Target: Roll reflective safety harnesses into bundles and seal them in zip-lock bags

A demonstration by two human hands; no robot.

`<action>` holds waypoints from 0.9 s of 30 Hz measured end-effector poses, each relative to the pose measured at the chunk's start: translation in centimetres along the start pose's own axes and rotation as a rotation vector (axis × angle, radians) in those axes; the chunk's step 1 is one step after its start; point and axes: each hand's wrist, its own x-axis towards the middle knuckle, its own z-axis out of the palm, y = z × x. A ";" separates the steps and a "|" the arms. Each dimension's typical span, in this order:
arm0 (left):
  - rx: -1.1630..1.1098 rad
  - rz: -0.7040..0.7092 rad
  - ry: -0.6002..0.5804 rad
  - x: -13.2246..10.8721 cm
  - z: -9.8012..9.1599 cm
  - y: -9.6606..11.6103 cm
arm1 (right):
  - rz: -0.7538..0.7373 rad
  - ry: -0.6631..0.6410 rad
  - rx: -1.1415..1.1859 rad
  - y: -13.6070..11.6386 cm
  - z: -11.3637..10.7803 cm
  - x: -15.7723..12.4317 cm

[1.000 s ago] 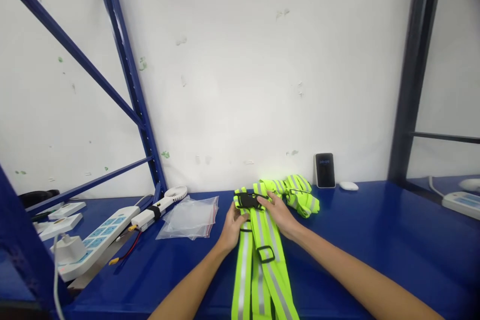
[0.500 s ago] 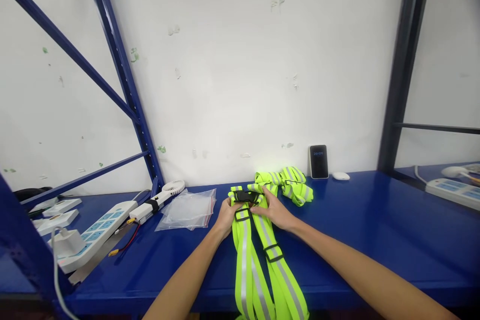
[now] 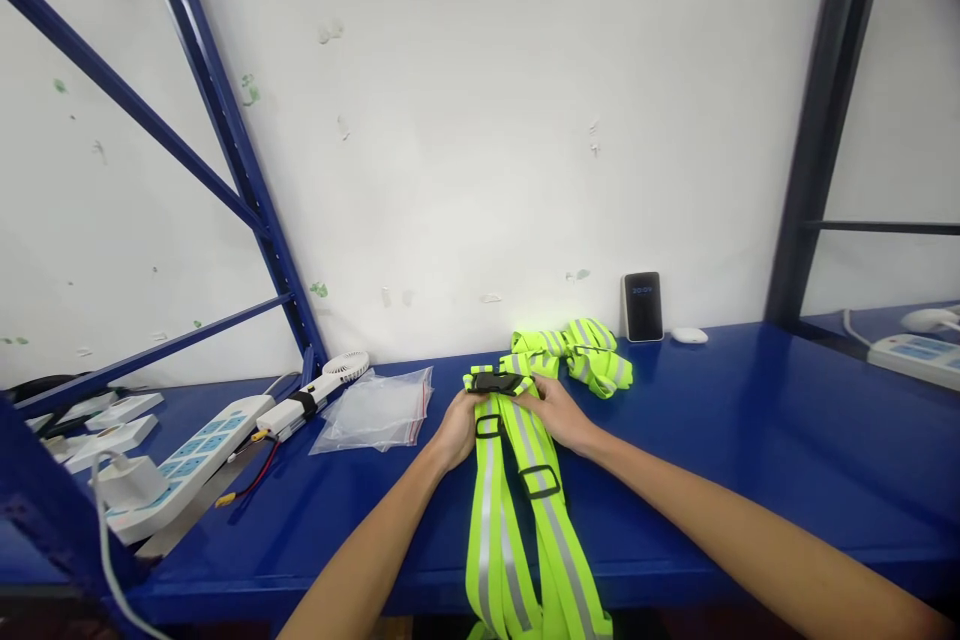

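A neon-yellow reflective harness [image 3: 487, 520] with grey stripes lies on the blue table, its straps hanging over the front edge. My left hand [image 3: 456, 430] is closed on its upper left side, beside the black buckle [image 3: 496, 383]. On the other side, my right hand [image 3: 559, 412] grips the upper right part of the straps. Black strap adjusters [image 3: 540, 482] sit on the webbing below the hands. Behind my right hand, more neon-yellow reflective straps [image 3: 600, 365] lie in folded bundles. The fingertips of both hands are partly hidden by the webbing.
Clear zip bags [image 3: 379, 410] lie left of the hands, near a white handheld fan [image 3: 345, 367]. A power strip [image 3: 199, 455] stands farther left by the blue rack post [image 3: 251, 180]. A small black-screened clock [image 3: 643, 308] and a white oval case [image 3: 689, 335] stand at the back right.
The camera view has tilted and shifted slightly. Both hands still hold the harness by the buckle, with the right hand's fingers drawn in closer and the buckle turned slightly.
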 end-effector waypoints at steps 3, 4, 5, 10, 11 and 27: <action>0.111 0.140 -0.010 0.3 -0.2 -0.3 | 0.094 0.003 0.004 -0.1 0.1 -0.1; 0.159 0.179 -0.011 0.4 -0.3 -0.4 | 0.099 0.012 0.008 -0.1 0.1 -0.1; 0.207 0.214 -0.005 0.5 -0.5 -0.4 | 0.089 0.032 0.018 0.0 0.1 -0.1; 0.328 0.348 0.046 0.7 -0.8 -0.3 | 0.083 0.141 0.129 0.3 0.2 -0.1; 0.350 0.367 0.048 0.8 -0.8 -0.3 | 0.088 0.134 0.133 0.2 0.2 -0.1; 0.426 0.356 -0.073 0.0 -0.3 0.1 | 0.003 0.083 0.105 0.0 0.1 -0.2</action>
